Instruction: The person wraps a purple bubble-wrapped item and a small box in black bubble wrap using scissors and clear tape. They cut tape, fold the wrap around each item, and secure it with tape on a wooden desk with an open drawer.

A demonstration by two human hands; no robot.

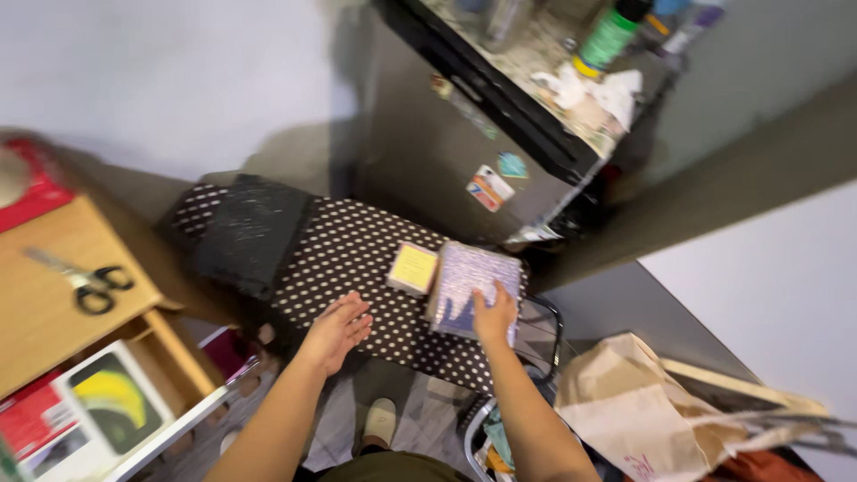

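Observation:
A black ironing board with white dots (353, 250) stands in front of me. On its right end lies a purple-white patterned book (471, 278), and my right hand (494, 314) rests flat on the book's lower right corner. A yellow block of sticky notes (413, 268) sits just left of the book. My left hand (339, 328) hovers open, fingers together, over the board's near edge, left of the notes and holding nothing. A dark folded cloth (247, 234) covers the board's left end.
A grey fridge (446, 125) with magnets stands behind the board, with a green bottle (607, 40) on top. Left is a wooden table (54, 286) with black scissors (89, 281). A paper bag (643, 406) sits at the lower right, boxes (98, 415) at the lower left.

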